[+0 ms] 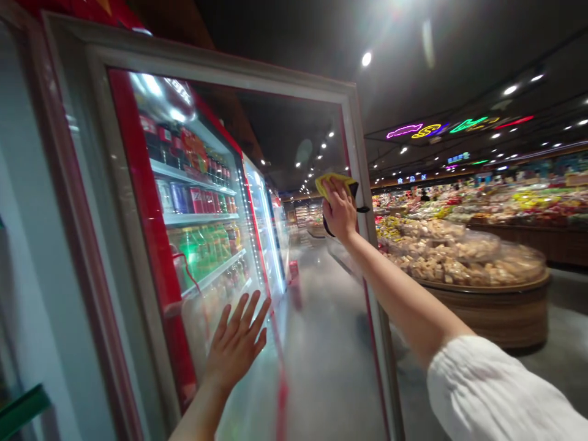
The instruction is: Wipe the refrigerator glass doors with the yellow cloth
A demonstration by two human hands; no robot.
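Observation:
A glass door [321,343] in a grey metal frame stands open across the middle of the view. My right hand [340,211] presses a yellow cloth [327,182] with a dark edge against the glass near its upper right side, beside the frame. Lower down and to the left, my left hand [239,343] is spread with its fingers apart, at or close to the glass, and holds nothing. Whether its palm touches the pane I cannot tell. Shelves of bottles and cans [197,245] show in the glass.
The grey door frame [362,153] runs down beside my right forearm. Farther right stands a round wooden display stand [487,312] heaped with packaged goods. A green edge [25,409] shows at the lower left. Behind lie more displays and a grey floor.

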